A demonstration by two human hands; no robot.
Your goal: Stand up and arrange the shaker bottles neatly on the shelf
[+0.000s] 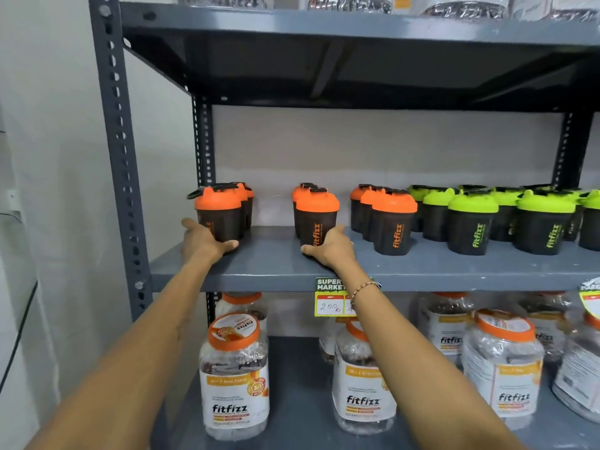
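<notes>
Black shaker bottles stand upright in rows running front to back on the grey middle shelf (279, 264). At the left is an orange-lidded row whose front bottle (219, 212) my left hand (203, 240) grips at the base. My right hand (331, 246) grips the base of the front bottle (316, 216) of the second orange-lidded row. A third orange-lidded row (391, 222) stands to the right. Beyond it come green-lidded rows (470, 222). A gap lies between the first and second rows.
The grey metal rack has an upright post (120, 157) at the left and a shelf (324, 30) overhead. Large clear fitfizz jars (235, 375) fill the shelf below. A price tag (329, 298) hangs on the shelf edge. A white wall lies left.
</notes>
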